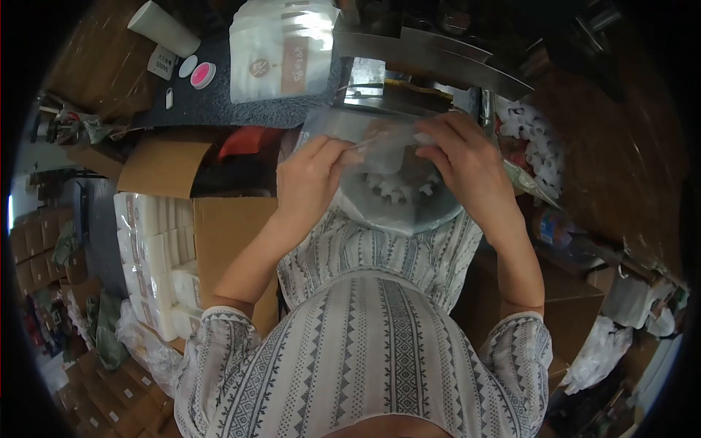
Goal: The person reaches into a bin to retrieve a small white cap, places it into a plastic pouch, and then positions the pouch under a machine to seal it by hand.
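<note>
left hand (pixel 310 179), right hand (pixel 467 164) pinch clear bag (pixel 391 182); white contents blurred, fingertips partly hidden.

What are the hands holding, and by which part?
A clear plastic bag of small white pieces, held by its upper edge: left hand pinches the left side, right hand the right side.

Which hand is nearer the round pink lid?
Left. The left hand is below-right of the round pink lid; the right hand lies farther right, across the clear plastic bag.
</note>
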Demonstrator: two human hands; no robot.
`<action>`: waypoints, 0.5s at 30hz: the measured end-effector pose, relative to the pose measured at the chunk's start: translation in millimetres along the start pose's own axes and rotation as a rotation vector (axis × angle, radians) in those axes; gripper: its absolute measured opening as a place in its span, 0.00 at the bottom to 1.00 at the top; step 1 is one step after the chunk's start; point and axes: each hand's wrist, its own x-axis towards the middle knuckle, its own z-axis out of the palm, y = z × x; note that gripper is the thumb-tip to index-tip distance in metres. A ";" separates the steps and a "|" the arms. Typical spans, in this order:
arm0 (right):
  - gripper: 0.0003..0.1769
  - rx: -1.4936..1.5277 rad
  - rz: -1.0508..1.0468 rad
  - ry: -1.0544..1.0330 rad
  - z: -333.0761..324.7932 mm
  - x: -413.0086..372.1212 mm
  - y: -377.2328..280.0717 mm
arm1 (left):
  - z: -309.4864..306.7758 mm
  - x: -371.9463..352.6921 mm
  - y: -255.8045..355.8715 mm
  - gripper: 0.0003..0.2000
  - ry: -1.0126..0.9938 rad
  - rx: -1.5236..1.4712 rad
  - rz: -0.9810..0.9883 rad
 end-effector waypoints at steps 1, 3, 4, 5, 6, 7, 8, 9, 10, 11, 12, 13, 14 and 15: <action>0.18 0.024 -0.010 -0.031 -0.1 -0.5 -0.4 | 1.0 0.5 1.3 0.07 -0.020 -0.024 0.055; 0.19 0.048 -0.019 -0.061 1.0 -1.5 2.2 | 9.1 -0.3 -1.1 0.06 -0.088 -0.074 0.065; 0.19 0.111 0.003 -0.080 3.2 -1.5 8.0 | 14.4 -0.7 -3.4 0.06 -0.152 -0.122 0.074; 0.20 0.175 0.025 -0.098 4.1 -1.6 12.9 | 20.7 -1.3 -5.6 0.06 -0.154 -0.120 0.073; 0.20 0.178 0.025 -0.098 2.6 -1.0 16.0 | 26.9 -0.2 -6.1 0.06 -0.283 -0.286 -0.035; 0.20 0.142 0.125 -0.056 -0.9 0.2 19.7 | 32.3 3.3 -5.6 0.07 -0.407 -0.452 -0.142; 0.20 0.104 0.223 -0.014 -5.6 0.8 23.4 | 36.4 9.1 -4.9 0.07 -0.402 -0.452 -0.140; 0.20 0.101 0.218 -0.014 -11.0 -0.8 27.2 | 36.9 18.1 -0.6 0.09 -0.491 -0.581 -0.346; 0.20 0.129 0.291 0.024 -17.1 -4.0 31.5 | 39.8 25.9 2.0 0.12 -0.578 -0.709 -0.555; 0.19 0.157 0.367 0.061 -22.8 -7.6 34.6 | 46.6 32.7 2.7 0.12 -0.575 -0.710 -0.555; 0.19 0.156 0.369 0.060 -28.5 -11.2 34.9 | 54.4 39.4 2.8 0.13 -0.514 -0.935 -0.649; 0.17 0.096 0.450 0.018 -34.6 -14.4 34.2 | 59.5 44.2 1.2 0.15 -0.447 -1.159 -0.741; 0.16 0.036 0.530 -0.023 -39.2 -17.8 35.9 | 62.3 47.2 -1.1 0.15 -0.450 -1.159 -0.743; 0.16 0.035 0.530 -0.022 -40.5 -20.4 42.6 | 64.8 50.6 -3.3 0.15 -0.473 -1.143 -0.791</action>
